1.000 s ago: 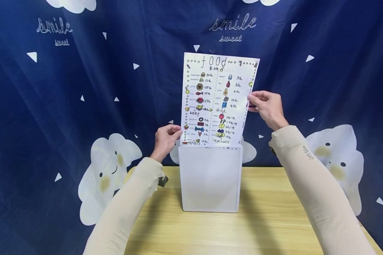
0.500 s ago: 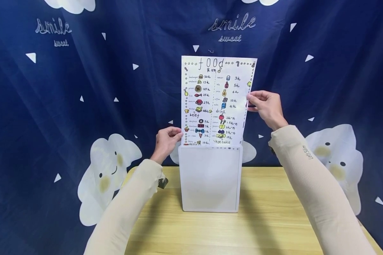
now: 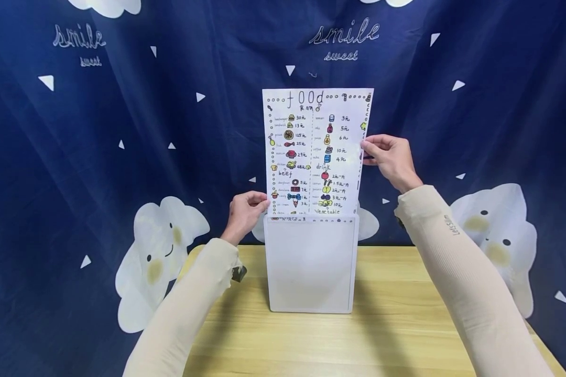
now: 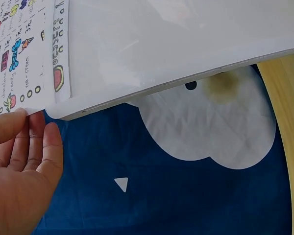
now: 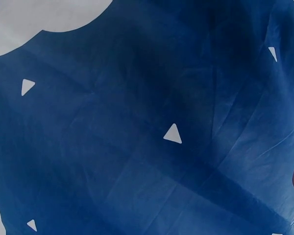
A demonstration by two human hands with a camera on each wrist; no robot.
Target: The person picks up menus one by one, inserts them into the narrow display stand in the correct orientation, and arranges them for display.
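Head view, "food" menu sheet (image 3: 316,152) w/ "beef", "drink", L hand (image 3: 244,212) & R hand (image 3: 390,159) pinching its edges, white holder (image 3: 310,264) below.

I count one hand-drawn food menu sheet (image 3: 317,152), one white upright holder (image 3: 311,264), one wooden table (image 3: 396,324), and two hands: left hand (image 3: 245,212), right hand (image 3: 390,159).

This looks like a small staged recording corner, not a lived-in room. A dark blue curtain (image 3: 476,104) printed with smiling clouds, white triangles and the words "smile sweet" fills the whole background (its folds show plainly in the right wrist view), and a light wooden table (image 3: 396,335) stands against it.
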